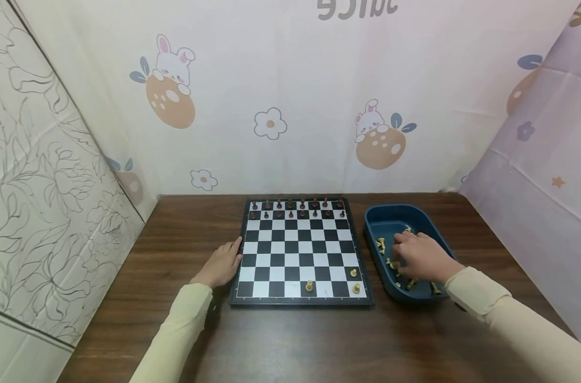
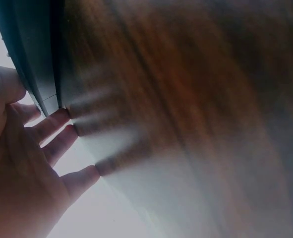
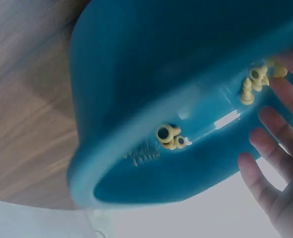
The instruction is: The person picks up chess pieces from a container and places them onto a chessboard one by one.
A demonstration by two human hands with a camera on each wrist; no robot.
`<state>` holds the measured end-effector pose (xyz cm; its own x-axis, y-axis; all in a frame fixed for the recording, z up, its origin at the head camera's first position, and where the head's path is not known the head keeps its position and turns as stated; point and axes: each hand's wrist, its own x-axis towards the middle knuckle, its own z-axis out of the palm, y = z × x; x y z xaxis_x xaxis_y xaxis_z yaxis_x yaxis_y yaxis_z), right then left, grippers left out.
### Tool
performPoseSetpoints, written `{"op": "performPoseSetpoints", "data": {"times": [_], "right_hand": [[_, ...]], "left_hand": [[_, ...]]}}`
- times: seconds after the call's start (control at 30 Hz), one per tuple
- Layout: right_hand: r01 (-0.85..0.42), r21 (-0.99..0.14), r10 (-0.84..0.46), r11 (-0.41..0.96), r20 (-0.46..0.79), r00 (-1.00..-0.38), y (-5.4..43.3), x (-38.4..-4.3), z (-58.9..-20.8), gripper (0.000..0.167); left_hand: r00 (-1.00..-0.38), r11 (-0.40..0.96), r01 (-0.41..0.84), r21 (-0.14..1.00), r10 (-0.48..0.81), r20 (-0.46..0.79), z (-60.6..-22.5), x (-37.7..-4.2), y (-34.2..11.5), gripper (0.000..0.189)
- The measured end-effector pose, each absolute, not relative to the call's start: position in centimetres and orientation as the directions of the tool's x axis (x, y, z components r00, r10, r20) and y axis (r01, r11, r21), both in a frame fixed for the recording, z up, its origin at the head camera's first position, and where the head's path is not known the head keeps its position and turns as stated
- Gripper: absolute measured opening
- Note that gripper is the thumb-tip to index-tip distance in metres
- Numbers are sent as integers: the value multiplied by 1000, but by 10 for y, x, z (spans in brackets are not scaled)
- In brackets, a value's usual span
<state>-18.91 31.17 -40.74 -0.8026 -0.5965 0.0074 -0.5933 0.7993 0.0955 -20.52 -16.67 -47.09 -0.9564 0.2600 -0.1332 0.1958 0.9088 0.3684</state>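
Observation:
A black-and-white chessboard (image 1: 291, 250) lies on the table. Dark red chess pieces (image 1: 290, 204) fill its two far rows, and three cream pieces (image 1: 309, 286) stand near its close edge. My left hand (image 1: 219, 264) rests against the board's left edge, fingers extended in the left wrist view. Over the blue tub (image 1: 400, 208) my right hand (image 1: 421, 257) reaches down among loose cream chess pieces (image 1: 381, 244). In the right wrist view, one cream piece (image 3: 280, 70) sits between thumb and index fingertip; whether they pinch it is unclear. The other right fingers are spread.
The tub stands just right of the board on a dark wooden table (image 1: 190, 223). Behind the table hangs a patterned cloth (image 1: 271, 80), with another cloth (image 1: 548, 175) to the right. A panel with line-drawn flowers (image 1: 51, 170) stands at the left.

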Motion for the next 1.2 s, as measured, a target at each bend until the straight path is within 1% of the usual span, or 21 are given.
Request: {"op": "performPoseSetpoints", "data": {"times": [0.23,0.4,0.6,0.73,0.8,0.97,1.1,1.2], "right_hand": [[-618,167,-633,768,56,-772,312,-187,-393,24],[-631,208,-656,747,81,-750,310,-188,-384,23],[-660,251,-701,708,145,-698,301,-190,-374,24],[-679,259,-725,687,182,-664,292,-189,-366,22],[-681,269,-731,681,183,-658,286,-187,-363,22],[-676,282,-728,681,157,-668,267,-179,-364,21],[-689,260,-730,676,115,-674,246,-172,-366,20],[-712,256,-747,654,71,-661,230,-168,-366,18]], "left_hand": [[-958,910,191,368,254,-130,-473,-206,-166,56],[-955,903,216,371,275,-115,-471,-205,-166,55],[-951,896,237,374,292,-97,-469,-203,-168,54],[-953,896,241,373,291,-83,-468,-203,-168,54],[-954,896,241,373,288,-76,-468,-204,-168,54],[-954,897,248,366,293,-71,-470,-205,-167,54],[-954,895,244,373,291,-73,-470,-203,-166,54],[-957,896,231,379,280,-78,-468,-202,-166,55]]}}
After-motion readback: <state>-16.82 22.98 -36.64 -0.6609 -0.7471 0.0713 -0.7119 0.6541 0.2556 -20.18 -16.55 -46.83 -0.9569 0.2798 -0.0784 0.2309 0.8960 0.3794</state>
